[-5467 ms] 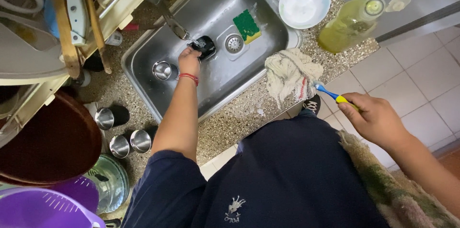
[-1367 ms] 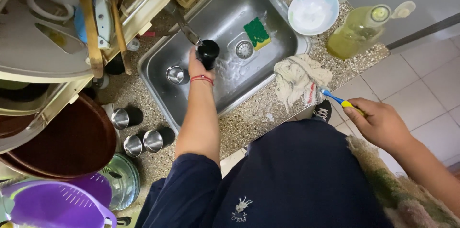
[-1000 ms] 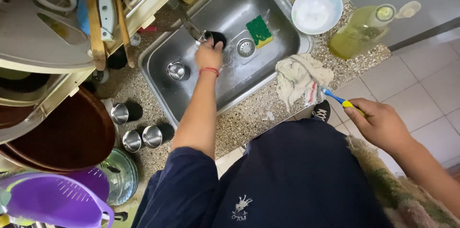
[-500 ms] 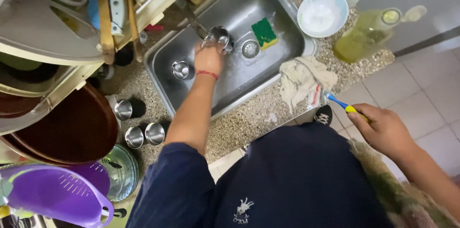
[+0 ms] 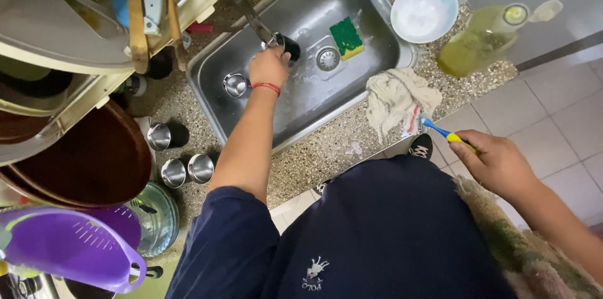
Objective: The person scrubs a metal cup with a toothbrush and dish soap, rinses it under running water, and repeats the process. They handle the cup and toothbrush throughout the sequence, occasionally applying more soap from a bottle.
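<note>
My left hand (image 5: 268, 66) reaches into the steel sink (image 5: 370, 7) and grips a black metal cup (image 5: 288, 47) under the tap (image 5: 254, 17). A red band circles that wrist. Another steel cup (image 5: 235, 84) stands in the sink just left of the hand. A green and yellow sponge (image 5: 346, 38) lies beside the drain (image 5: 327, 58). My right hand (image 5: 496, 162) hangs out over the tiled floor, closed around a blue and yellow toothbrush (image 5: 443, 133) whose head points toward the counter.
A crumpled white rag (image 5: 398, 96) lies on the speckled counter. A pale bowl (image 5: 424, 11) and a yellow liquid bottle (image 5: 481, 43) stand behind it. Three steel cups (image 5: 168, 136) sit left of the sink, near a brown basin (image 5: 94, 161), a purple colander (image 5: 72, 247) and a dish rack (image 5: 75, 29).
My left hand has carried the black cup from the sink's middle up to the tap. The right hand has stayed put with the toothbrush.
</note>
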